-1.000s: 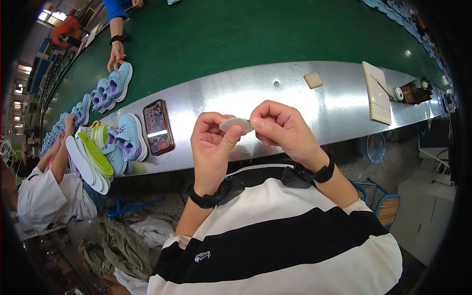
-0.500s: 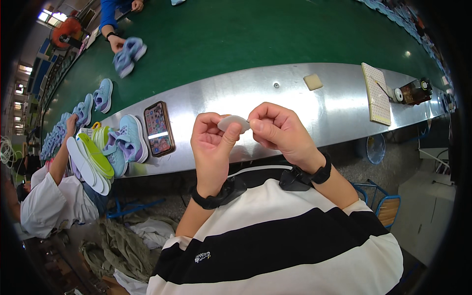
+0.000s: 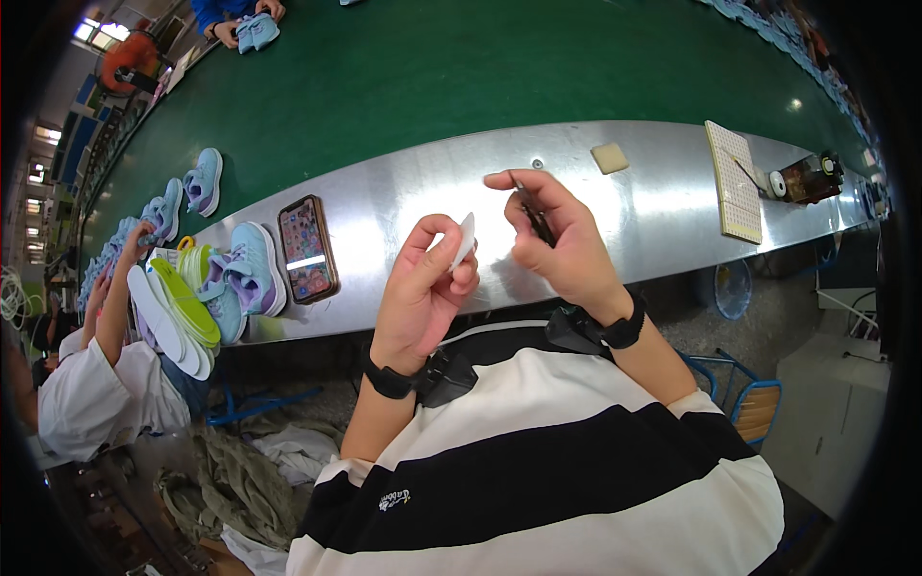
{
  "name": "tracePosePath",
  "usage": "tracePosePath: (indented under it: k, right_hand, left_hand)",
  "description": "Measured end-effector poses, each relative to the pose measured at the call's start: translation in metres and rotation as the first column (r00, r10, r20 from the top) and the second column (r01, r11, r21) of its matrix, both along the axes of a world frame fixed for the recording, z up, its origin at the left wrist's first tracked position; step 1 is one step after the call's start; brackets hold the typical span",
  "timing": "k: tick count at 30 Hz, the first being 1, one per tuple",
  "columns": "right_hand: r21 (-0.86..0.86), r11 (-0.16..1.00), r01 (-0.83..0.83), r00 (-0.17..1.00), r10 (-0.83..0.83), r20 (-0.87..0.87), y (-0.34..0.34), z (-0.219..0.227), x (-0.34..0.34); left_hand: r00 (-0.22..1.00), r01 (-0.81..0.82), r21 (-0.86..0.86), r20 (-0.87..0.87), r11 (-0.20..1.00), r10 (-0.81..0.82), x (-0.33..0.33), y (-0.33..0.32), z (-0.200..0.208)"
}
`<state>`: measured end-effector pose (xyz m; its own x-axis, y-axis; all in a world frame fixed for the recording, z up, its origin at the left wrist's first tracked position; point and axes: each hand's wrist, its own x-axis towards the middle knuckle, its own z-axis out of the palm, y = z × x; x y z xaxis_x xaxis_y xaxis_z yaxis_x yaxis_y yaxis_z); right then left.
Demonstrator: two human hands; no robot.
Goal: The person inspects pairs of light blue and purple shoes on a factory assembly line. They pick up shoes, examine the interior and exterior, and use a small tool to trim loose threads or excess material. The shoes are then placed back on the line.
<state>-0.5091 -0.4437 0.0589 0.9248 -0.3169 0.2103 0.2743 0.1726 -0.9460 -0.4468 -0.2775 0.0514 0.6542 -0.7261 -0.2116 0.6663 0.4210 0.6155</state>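
My left hand (image 3: 427, 274) is closed, pinching a thin white rounded piece (image 3: 464, 242) between thumb and fingers, above the metal table edge. To its right, my right hand (image 3: 562, 235) is curled around a small dark metal tool with a slim pointed end (image 3: 534, 217); most of it lies inside the palm, so I cannot tell its exact kind. The two hands are apart. Left of them a phone (image 3: 308, 250) lies on the metal, beside a pair of light blue and purple sneakers (image 3: 254, 274).
White and green insoles (image 3: 173, 307) overhang the edge at left. A beige square (image 3: 610, 158), a dotted pad (image 3: 736, 182) and a dark bottle (image 3: 812, 180) lie rightward. Behind runs a green belt (image 3: 461, 77). Co-workers handle shoes at far left (image 3: 257, 33) and near left.
My hands have separated; the right has moved up and now shows the dark tool. The left has turned the white piece edge-on. The far co-worker has drawn the sneakers back.
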Motion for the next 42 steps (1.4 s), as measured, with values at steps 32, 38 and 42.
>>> tracePosePath:
  k: [32,38,42]
  right_hand:
    - [-0.751,0.66,-0.029,0.976,0.183,0.122,-0.022,0.021,-0.019]
    - [-0.761,0.648,0.035,0.97,0.161,0.181,-0.019,0.022,-0.016]
    - [-0.766,0.64,0.066,0.976,0.117,0.183,-0.017,0.021,-0.017]
  left_hand:
    - [0.099,-0.485,0.097,0.994,0.869,-0.056,0.008,0.013,0.017]
    - [0.177,-0.444,0.152,0.981,0.883,-0.08,0.006,0.015,0.015]
    - [0.211,-0.461,0.144,0.976,0.876,-0.049,0.004,0.013,0.012]
